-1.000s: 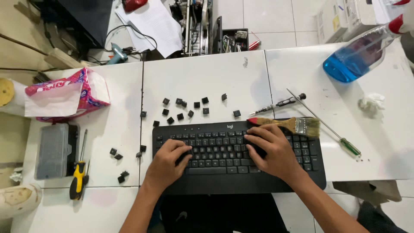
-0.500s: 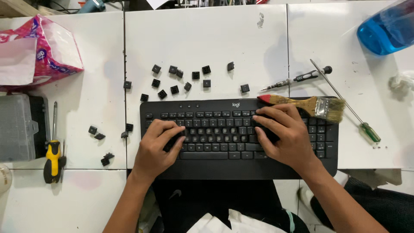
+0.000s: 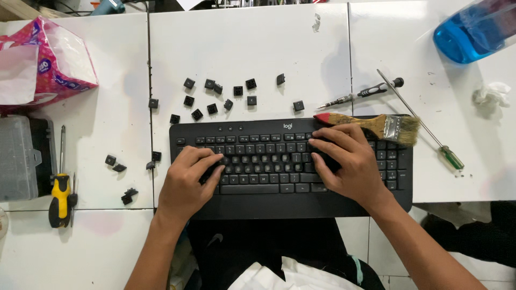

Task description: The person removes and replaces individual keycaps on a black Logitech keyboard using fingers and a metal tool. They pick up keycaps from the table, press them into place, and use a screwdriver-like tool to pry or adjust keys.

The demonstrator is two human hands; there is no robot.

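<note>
A black keyboard [image 3: 269, 207] lies across the near edge of the white table [image 3: 242, 48]. My left hand [image 3: 188, 180] rests on its left half, fingers bent and pressing on keys. On the right half lies my right hand [image 3: 346, 164], fingertips on the middle rows. Neither hand holds anything. Several loose black keycaps [image 3: 212, 96] are scattered on the table just beyond the keyboard, more [image 3: 119, 167] lie to its left. A paintbrush [image 3: 376, 125] with a red-tipped wooden handle lies on the keyboard's top right corner, touching my right fingers.
Two screwdrivers, a black one [image 3: 360, 95] and a long green-handled one [image 3: 424, 131], lie right of the keycaps. A blue spray bottle [image 3: 473, 32] is at far right, crumpled tissue [image 3: 490, 94] below it. At left: a pink tissue pack [image 3: 43, 59], grey case [image 3: 19, 158], yellow-handled screwdriver [image 3: 60, 188].
The view has dropped nearer to the table and shifted, so the far clutter is out of frame. Both hands stay on the keyboard, fingers shifting slightly over the keys.
</note>
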